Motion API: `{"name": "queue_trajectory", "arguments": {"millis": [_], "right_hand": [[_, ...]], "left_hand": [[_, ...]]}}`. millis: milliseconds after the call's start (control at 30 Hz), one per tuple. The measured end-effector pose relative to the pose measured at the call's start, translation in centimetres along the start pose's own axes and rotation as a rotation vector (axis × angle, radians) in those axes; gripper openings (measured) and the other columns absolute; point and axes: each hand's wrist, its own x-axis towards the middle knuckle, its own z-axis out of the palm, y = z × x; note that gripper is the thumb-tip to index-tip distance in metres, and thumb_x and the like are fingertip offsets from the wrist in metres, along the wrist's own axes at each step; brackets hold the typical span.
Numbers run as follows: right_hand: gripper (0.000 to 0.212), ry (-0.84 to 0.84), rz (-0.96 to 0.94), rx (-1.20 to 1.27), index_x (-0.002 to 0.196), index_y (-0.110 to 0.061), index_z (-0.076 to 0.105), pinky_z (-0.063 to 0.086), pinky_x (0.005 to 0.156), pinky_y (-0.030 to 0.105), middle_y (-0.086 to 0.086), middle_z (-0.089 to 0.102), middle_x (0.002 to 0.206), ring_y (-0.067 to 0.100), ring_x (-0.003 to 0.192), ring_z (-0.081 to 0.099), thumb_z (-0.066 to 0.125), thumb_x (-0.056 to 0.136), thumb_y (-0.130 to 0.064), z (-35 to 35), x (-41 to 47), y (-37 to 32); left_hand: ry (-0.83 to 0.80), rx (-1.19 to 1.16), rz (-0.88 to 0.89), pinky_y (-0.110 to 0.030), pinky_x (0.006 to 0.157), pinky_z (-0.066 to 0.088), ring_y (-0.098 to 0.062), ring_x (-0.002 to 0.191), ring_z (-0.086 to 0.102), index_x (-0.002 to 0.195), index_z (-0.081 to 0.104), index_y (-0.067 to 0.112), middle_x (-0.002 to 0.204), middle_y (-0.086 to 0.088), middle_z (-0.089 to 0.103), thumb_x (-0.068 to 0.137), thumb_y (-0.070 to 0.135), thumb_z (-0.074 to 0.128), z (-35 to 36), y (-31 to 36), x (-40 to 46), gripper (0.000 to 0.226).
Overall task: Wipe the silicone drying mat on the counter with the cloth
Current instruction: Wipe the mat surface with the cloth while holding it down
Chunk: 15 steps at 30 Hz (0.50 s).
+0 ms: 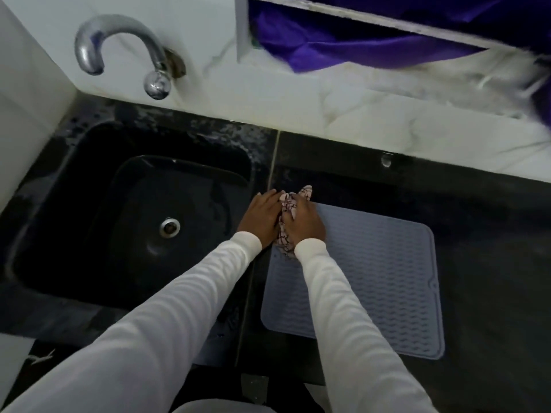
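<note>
Head view, looking down: two arms in white sleeves (185, 296) reach forward from the near edge toward the silicone drying mat (375, 275), the landmark for all positions below. This mat is a grey-blue rectangle with rounded corners, a raised rim, a wavy ribbed surface and a small notch at the middle of its right edge; it lies flat on the black counter (492, 239). Its far-left corner is covered by the hands and the cloth. At that corner the right hand (304, 222) rests palm-down on the cloth (286, 216), fingers curled over it and pressing it onto the mat. This cloth is pale pink with a dark line pattern, bunched, with folds showing beyond the fingertips and below the wrist. Just left of the mat's far-left corner, the left hand (262, 216) lies flat with straight fingers, its inner edge touching the cloth. Left of the mat sits a black sink (89, 204) with a metal drain (170, 227). Beyond the mat runs a white marble-patterned wall; far left of it a curved chrome tap (119, 49) projects from it, and purple fabric (357, 34) hangs beyond the mat.
</note>
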Motion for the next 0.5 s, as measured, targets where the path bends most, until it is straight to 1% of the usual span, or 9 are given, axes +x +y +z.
{"name": "queue_trajectory", "arguments": {"millis": [67, 133, 200, 300, 400, 500], "right_hand": [[0.045, 0.012, 0.006, -0.084, 0.136, -0.028, 0.046, 0.046, 0.094, 0.040, 0.005, 0.043, 0.145, 0.027, 0.119, 0.053, 0.049, 0.092, -0.038, 0.7, 0.7, 0.1], [0.045, -0.016, 0.022, -0.114, 0.133, -0.028, 0.050, 0.047, 0.091, 0.039, 0.007, 0.052, 0.137, 0.028, 0.114, 0.056, 0.052, 0.090, -0.038, 0.5, 1.5, 0.0], [0.047, -0.055, 0.021, -0.115, 0.134, -0.028, 0.051, 0.048, 0.090, 0.037, 0.008, 0.059, 0.128, 0.028, 0.110, 0.059, 0.055, 0.088, -0.038, 0.1, 2.0, 0.1], [0.048, -0.108, 0.011, -0.136, 0.134, -0.028, 0.052, 0.049, 0.090, 0.037, 0.008, 0.061, 0.123, 0.029, 0.108, 0.060, 0.055, 0.087, -0.038, 0.0, 1.7, 0.4], [0.045, -0.147, -0.020, -0.158, 0.132, -0.029, 0.052, 0.050, 0.088, 0.037, 0.006, 0.064, 0.119, 0.028, 0.106, 0.061, 0.050, 0.089, -0.041, -0.1, 1.4, 0.5], [0.042, -0.178, -0.090, -0.235, 0.134, -0.028, 0.050, 0.049, 0.091, 0.040, 0.007, 0.063, 0.123, 0.029, 0.108, 0.059, 0.041, 0.096, -0.043, -0.2, 0.9, 0.5]], "left_hand": [[-0.031, 0.063, 0.022, -0.048, 0.120, 0.020, -0.027, 0.143, 0.032, 0.145, 0.044, 0.009, 0.151, -0.008, 0.043, 0.093, 0.033, 0.033, 0.1, -0.5, -0.3, 0.058], [-0.053, 0.100, 0.030, -0.048, 0.122, 0.012, -0.024, 0.147, 0.024, 0.149, 0.037, 0.011, 0.156, -0.006, 0.035, 0.094, 0.036, 0.025, 0.4, -0.5, -0.6, 0.061], [-0.054, 0.096, 0.010, -0.046, 0.123, 0.004, -0.021, 0.150, 0.016, 0.152, 0.030, 0.013, 0.160, -0.004, 0.027, 0.099, 0.035, 0.030, 0.6, -0.1, -0.6, 0.058], [-0.054, 0.027, -0.021, -0.044, 0.122, -0.004, -0.017, 0.151, 0.010, 0.154, 0.026, 0.015, 0.163, -0.001, 0.020, 0.101, 0.031, 0.040, 0.3, 0.2, -0.6, 0.057], [-0.080, -0.026, -0.041, -0.045, 0.122, -0.005, -0.015, 0.151, 0.010, 0.153, 0.031, 0.018, 0.162, 0.003, 0.021, 0.100, 0.026, 0.043, -0.4, -0.1, -0.3, 0.054], [-0.137, -0.021, -0.058, -0.047, 0.121, -0.006, -0.012, 0.151, 0.009, 0.154, 0.029, 0.021, 0.163, 0.006, 0.019, 0.100, 0.026, 0.042, -1.0, -0.1, 0.2, 0.056]]}}
